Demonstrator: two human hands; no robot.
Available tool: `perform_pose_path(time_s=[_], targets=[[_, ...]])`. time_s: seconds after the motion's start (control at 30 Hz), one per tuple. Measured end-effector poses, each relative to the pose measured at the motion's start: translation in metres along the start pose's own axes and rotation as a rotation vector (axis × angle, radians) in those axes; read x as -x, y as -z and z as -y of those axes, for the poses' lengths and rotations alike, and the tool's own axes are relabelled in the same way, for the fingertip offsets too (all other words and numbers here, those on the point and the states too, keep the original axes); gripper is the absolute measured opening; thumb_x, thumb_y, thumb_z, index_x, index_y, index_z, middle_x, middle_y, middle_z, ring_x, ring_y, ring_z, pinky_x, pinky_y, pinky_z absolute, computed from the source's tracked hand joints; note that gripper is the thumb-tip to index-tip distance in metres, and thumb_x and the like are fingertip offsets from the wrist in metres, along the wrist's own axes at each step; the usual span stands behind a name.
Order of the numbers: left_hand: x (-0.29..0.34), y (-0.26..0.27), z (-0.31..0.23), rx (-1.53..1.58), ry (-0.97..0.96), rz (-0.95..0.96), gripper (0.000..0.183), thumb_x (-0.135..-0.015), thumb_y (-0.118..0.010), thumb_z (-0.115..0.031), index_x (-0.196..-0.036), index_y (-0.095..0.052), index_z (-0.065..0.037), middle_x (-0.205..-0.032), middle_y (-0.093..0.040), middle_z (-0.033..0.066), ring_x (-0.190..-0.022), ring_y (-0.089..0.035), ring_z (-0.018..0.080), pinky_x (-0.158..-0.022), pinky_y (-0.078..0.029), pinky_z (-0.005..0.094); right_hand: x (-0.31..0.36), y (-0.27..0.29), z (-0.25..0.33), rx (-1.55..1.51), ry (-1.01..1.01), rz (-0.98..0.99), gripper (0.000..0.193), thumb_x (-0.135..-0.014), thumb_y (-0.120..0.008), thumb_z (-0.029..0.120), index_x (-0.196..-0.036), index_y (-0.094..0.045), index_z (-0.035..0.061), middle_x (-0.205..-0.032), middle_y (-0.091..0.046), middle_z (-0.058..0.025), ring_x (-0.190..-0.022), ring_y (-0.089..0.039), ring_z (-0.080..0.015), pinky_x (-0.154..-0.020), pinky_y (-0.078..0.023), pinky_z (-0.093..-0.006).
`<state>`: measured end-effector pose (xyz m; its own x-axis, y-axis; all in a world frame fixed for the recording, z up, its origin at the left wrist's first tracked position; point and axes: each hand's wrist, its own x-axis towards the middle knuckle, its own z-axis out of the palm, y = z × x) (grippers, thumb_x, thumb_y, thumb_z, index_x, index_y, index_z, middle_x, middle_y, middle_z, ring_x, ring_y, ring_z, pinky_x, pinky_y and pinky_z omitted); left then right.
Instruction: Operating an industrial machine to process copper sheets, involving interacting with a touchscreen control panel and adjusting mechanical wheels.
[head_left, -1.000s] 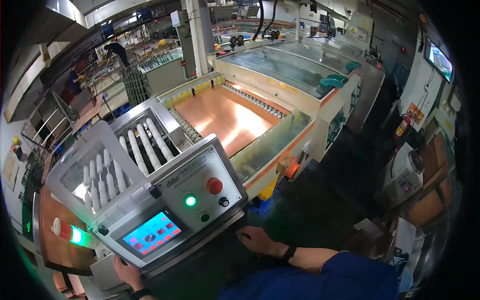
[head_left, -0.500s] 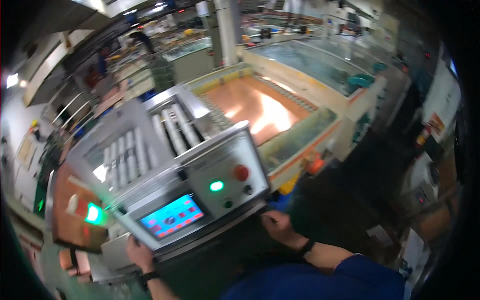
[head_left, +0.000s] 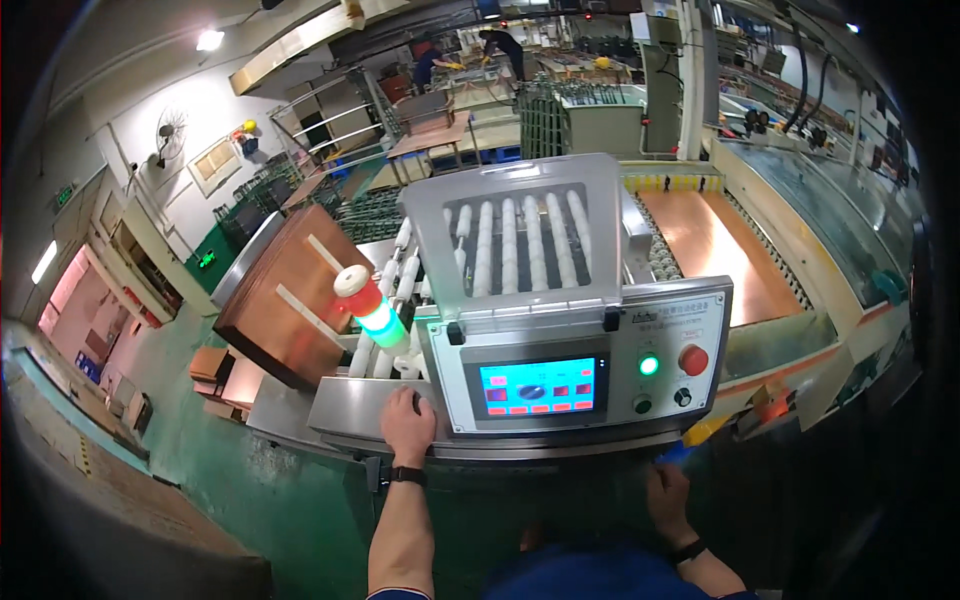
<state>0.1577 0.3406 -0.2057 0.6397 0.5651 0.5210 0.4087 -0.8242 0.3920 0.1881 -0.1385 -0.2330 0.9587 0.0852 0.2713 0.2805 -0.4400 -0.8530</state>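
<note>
A grey control panel (head_left: 625, 385) with a lit touchscreen (head_left: 540, 388), a glowing green button (head_left: 649, 366) and a red mushroom-shaped stop button (head_left: 692, 359) faces me. My left hand (head_left: 408, 428), a dark band at its wrist, lies on the steel ledge (head_left: 350, 412) left of the panel. Its fingers are curled, and a small dark spot shows between them; I cannot make out what it is. Below the panel's right corner, my right hand (head_left: 668, 497) hangs apart from the machine with loosely curled fingers and no visible object.
Copper-coloured sheets (head_left: 285, 290) lean on the left beside a lit signal lamp (head_left: 376, 312). Behind the panel, a clear hinged cover (head_left: 520, 175) stands over white rollers (head_left: 533, 240). A copper-coloured sheet (head_left: 690, 235) lies on the conveyor. Two people (head_left: 503, 52) work far back.
My view has swung left and levelled. My left hand has moved from the panel's lower left corner onto the steel ledge; my right hand is lower, farther from the panel edge.
</note>
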Motion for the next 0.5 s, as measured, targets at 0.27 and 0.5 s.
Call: perform_pose_path(time_s=[0.27, 0.5], targets=[[-0.001, -0.004, 0.003, 0.004, 0.007, -0.014, 0.031, -0.085, -0.066, -0.023, -0.109, -0.07, -0.004, -0.121, -0.069, 0.0162, -0.116, -0.062, 0.0364, -0.1, -0.048, 0.0479, 0.0, -0.007, 0.002, -0.002, 0.063, 0.003, 0.013, -0.091, -0.064, 0.01, -0.088, -0.068, -0.0027, -0.077, -0.066, -0.0212, -0.071, -0.066, -0.0321, -0.065, -0.049, -0.0384], [-0.001, -0.004, 0.002, 0.019, 0.005, -0.031, 0.034, -0.085, -0.065, -0.024, -0.111, -0.07, -0.002, -0.125, -0.067, 0.0181, -0.116, -0.061, 0.0373, -0.1, -0.049, 0.0472, 0.003, -0.008, -0.006, -0.018, -0.012, 0.066, 0.013, -0.091, -0.064, 0.01, -0.09, -0.069, -0.0019, -0.079, -0.067, -0.0193, -0.071, -0.066, -0.0289, -0.066, -0.05, -0.0374]])
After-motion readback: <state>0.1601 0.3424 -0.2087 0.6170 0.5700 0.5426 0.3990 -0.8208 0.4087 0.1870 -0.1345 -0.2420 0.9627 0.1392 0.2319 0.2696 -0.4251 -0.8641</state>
